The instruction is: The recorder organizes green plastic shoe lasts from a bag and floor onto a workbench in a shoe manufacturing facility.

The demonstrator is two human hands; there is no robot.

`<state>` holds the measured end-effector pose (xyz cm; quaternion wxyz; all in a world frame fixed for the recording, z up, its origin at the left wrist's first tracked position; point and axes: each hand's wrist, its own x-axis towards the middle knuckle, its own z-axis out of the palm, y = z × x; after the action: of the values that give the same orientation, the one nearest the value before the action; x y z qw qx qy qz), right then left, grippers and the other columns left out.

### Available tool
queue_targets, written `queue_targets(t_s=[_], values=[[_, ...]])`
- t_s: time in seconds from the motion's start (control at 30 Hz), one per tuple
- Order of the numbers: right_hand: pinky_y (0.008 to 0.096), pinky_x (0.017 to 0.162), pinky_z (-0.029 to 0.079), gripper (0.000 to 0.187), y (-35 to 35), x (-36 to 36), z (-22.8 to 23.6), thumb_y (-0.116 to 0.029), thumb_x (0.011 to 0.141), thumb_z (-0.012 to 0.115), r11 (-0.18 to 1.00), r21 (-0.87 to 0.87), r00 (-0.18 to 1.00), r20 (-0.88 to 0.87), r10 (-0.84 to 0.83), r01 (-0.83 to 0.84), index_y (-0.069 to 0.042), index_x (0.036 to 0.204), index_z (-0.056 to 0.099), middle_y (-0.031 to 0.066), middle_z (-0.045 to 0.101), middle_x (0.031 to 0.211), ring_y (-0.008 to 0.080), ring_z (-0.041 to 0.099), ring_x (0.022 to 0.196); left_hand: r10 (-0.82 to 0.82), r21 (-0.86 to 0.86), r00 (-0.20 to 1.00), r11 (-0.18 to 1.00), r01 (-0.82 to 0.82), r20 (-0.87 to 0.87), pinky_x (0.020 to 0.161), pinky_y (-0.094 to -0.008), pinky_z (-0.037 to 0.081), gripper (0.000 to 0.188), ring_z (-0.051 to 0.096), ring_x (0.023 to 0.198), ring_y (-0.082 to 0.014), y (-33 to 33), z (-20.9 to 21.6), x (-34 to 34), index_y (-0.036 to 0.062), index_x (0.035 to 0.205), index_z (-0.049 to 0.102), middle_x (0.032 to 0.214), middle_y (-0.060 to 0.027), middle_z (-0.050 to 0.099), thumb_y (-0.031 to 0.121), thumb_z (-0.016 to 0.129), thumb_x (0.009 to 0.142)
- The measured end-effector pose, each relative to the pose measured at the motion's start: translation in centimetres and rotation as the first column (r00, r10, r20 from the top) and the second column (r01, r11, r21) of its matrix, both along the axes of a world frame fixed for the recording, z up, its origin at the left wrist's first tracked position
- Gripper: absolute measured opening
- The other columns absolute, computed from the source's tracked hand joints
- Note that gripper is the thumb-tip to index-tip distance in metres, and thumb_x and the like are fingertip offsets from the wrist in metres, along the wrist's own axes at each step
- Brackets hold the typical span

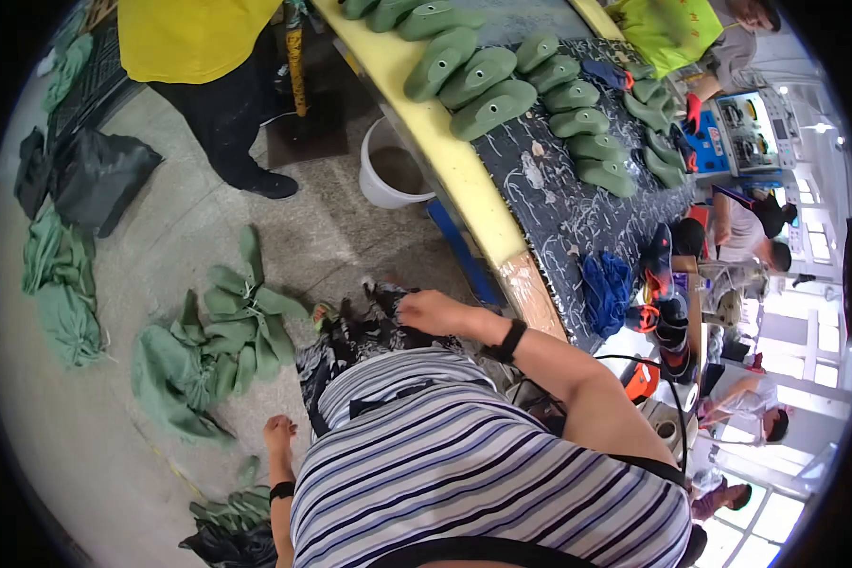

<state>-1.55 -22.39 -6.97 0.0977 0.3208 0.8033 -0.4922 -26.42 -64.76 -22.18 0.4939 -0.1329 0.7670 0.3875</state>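
Observation:
My left hand hangs low at my side, with nothing seen in it and its fingers loosely apart. Above my patterned black-and-white trousers is my right hand, its fingers curled in and no object showing in them. On the floor ahead of my left hand lies a heap of green shoe lasts, some tied with string. A green cloth sack slumps against that heap. More green lasts lie by a black bag at lower left.
Green shoe lasts stand in rows on a dark-topped bench with a padded yellow edge. Blue cloth and shoes lie nearer. A white bucket stands below, near a person in yellow. Other people work at right.

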Motion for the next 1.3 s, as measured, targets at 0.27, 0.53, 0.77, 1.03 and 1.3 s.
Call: queue_targets(t_s=[0.27, 0.53, 0.77, 1.03, 1.3], values=[[0.0329, 0.069, 0.048, 0.026, -3.7, -2.1, -4.7, -0.021, 0.082, 0.058, 0.961, -0.277, 0.996, 0.089, 0.012, 0.014, 0.0, 0.098, 0.061, 0.0143, 0.065, 0.083, 0.0222, 0.063, 0.077, 0.249, 0.04, 0.961, 0.968, -0.246, -0.118, 0.056, -0.0267, 0.048, 0.016, 0.06, 0.065, -0.0155, -1.9, 4.1, 3.3, -0.002, 0.092, 0.058, 0.075, -0.0078, 0.06, 0.009, 0.054, 0.08], [0.0232, 0.061, 0.044, 0.023, -5.7, -10.0, -10.1, -0.015, 0.086, 0.056, 0.904, -0.379, 0.976, 0.008, 0.219, -0.199, 0.003, 0.1, 0.058, 0.0064, 0.062, 0.078, 0.0102, 0.057, 0.071, 0.239, -0.326, 0.967, 0.924, -0.199, 0.086, 0.056, -0.0277, 0.049, 0.019, 0.062, 0.064, -0.0177, -15.6, 7.1, 18.0, -0.0005, 0.093, 0.059, 0.076, -0.0097, 0.062, 0.013, 0.056, 0.081], [0.025, 0.06, 0.046, 0.023, -13.9, -15.7, -11.0, -0.016, 0.087, 0.054, 0.914, -0.322, 0.954, 0.083, 0.286, -0.246, 0.004, 0.097, 0.058, 0.0089, 0.063, 0.081, 0.0132, 0.06, 0.07, 0.464, -0.235, 0.88, 0.871, -0.431, 0.103, 0.054, -0.0294, 0.048, 0.015, 0.061, 0.063, -0.0162, -23.0, 4.7, 16.3, 0.0006, 0.087, 0.061, 0.07, -0.0093, 0.062, 0.011, 0.053, 0.081], [0.0281, 0.061, 0.051, 0.029, -31.1, -25.4, -15.3, -0.022, 0.086, 0.055, 0.839, -0.443, 0.866, 0.496, -0.064, 0.316, 0.003, 0.101, 0.056, 0.0121, 0.064, 0.085, 0.0175, 0.063, 0.07, 0.409, -0.106, 0.866, 0.885, -0.453, -0.288, 0.058, -0.028, 0.045, 0.019, 0.059, 0.061, -0.0144, -41.8, 2.8, 3.3, -0.0025, 0.094, 0.059, 0.07, -0.0081, 0.063, 0.011, 0.055, 0.081], [0.0269, 0.065, 0.049, 0.028, -49.3, -42.8, -12.3, -0.022, 0.085, 0.055, 0.8, -0.594, 0.957, 0.179, 0.228, -0.079, 0.001, 0.101, 0.056, 0.0112, 0.064, 0.088, 0.0163, 0.062, 0.076, 0.342, -0.253, 0.883, 0.867, -0.429, -0.322, 0.06, -0.03, 0.046, 0.019, 0.06, 0.062, -0.0168, -50.3, 2.9, -4.4, -0.0032, 0.092, 0.06, 0.069, -0.0106, 0.063, 0.009, 0.055, 0.078]])
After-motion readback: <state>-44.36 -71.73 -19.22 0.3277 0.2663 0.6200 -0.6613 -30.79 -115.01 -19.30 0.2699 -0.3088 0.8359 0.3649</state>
